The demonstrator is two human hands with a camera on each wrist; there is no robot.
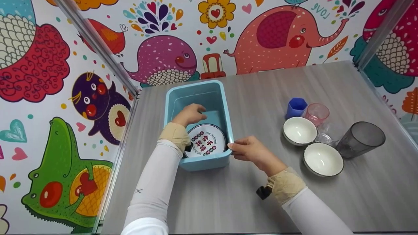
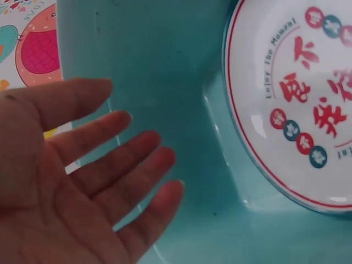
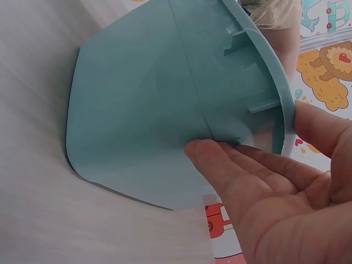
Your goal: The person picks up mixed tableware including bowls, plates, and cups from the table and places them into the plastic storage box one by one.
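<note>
A light blue plastic bin (image 1: 228,117) stands on the left part of the table. Inside it, toward the near end, lies a round white plate (image 1: 205,140) with red characters and a dark rim line. Over the bin's interior hovers my left hand (image 1: 189,115), its fingers loosely extended and holding nothing; the left wrist view shows it apart from the plate. My right hand (image 1: 253,151) pinches the bin's rim near the right front corner. In the right wrist view, its thumb is at the rim's edge and its fingers lie against the outer wall (image 3: 137,104).
To the right stand a blue angular cup (image 1: 296,108), a pink translucent cup (image 1: 317,113), two white bowls (image 1: 299,131) and a dark translucent tumbler (image 1: 359,140). A small clear piece (image 1: 324,138) lies between them. Cartoon-printed walls (image 1: 215,36) border the table.
</note>
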